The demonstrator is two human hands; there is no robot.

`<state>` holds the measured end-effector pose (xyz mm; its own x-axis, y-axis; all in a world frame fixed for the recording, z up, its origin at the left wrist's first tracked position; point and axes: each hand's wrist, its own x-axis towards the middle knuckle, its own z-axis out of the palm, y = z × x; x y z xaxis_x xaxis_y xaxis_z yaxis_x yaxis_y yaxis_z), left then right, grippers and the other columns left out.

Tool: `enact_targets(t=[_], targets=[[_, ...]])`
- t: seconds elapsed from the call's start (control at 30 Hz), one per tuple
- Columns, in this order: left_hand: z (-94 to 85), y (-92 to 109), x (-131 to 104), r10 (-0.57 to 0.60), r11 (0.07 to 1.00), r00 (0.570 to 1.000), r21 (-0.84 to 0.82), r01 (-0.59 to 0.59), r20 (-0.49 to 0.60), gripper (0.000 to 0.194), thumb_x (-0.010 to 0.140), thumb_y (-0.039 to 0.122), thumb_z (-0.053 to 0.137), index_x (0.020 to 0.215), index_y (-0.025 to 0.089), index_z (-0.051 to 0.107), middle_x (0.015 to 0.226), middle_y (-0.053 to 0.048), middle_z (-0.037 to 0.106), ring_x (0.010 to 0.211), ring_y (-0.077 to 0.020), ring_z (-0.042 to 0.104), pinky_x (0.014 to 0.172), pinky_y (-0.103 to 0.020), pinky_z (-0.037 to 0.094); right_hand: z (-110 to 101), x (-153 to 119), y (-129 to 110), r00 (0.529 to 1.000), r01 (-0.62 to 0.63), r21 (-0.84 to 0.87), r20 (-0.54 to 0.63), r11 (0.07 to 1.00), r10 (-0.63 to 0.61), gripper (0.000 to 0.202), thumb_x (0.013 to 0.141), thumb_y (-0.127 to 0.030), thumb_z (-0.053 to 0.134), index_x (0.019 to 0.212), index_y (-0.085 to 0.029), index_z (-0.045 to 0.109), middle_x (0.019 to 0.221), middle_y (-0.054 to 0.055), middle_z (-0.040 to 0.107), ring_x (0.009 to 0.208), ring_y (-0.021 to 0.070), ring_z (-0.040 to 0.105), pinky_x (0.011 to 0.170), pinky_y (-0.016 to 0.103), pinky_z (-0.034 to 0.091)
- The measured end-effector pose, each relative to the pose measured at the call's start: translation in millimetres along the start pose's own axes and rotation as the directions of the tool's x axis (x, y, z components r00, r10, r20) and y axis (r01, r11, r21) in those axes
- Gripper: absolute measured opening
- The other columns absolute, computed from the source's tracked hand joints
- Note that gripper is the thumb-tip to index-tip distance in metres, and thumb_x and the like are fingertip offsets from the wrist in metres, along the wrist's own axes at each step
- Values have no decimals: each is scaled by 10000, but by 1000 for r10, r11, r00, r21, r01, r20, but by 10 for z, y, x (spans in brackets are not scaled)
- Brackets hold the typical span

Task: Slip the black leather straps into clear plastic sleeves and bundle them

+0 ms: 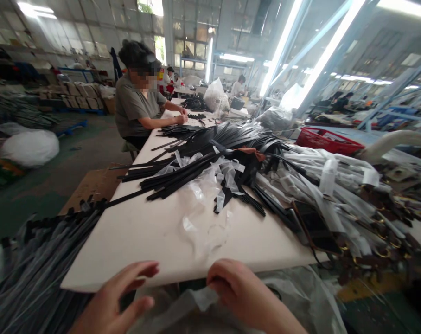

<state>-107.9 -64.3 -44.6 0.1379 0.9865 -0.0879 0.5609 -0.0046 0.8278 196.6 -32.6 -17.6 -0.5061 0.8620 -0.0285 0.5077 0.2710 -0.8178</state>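
Plastic strip (196, 300), translucent, crumpled, pinched in right hand (236, 290), left hand (109, 299) with fingers parted

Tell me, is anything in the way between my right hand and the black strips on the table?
Yes: loose clear plastic scraps lie between your right hand and the black strips, partly on the table, partly over the strips.

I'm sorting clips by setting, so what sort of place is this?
Probably a factory workroom: black strips lie heaped on a long table, a person works beside it, and bright tube lights hang above.
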Motion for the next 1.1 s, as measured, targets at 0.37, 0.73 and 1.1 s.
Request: enact_targets(t=[0.37,0.73,1.1], targets=[[566,527,598,-225,873,973,-432,228,58,215,568,187,707,781,160,699,710,-20,723,679,-197,649,633,-266,505,-358,204,231,933,-107,-270,-361,957,2,63,894,-233,596,899,-180,629,739,23,642,659,170,594,636,273,432],[-62,22,168,-396,849,875,-475,233,-279,462,469,443,867,789,171,677,755,-57,749,742,-249,709,665,-311,579,-186,1298,-399,950,303,-709,172,636,-261,98,950,-254,541,982,-200,616,969,56,659,917,217,616,751,299,446],[-192,127,-24,-415,826,859,-520,218,-300,414,580,306,789,924,148,622,661,-27,718,675,-203,678,662,-282,513,-42,2519,82,956,266,-746,121,610,-269,228,895,-86,515,1088,-157,615,1069,123,633,1087,258,487,907,336,361]])
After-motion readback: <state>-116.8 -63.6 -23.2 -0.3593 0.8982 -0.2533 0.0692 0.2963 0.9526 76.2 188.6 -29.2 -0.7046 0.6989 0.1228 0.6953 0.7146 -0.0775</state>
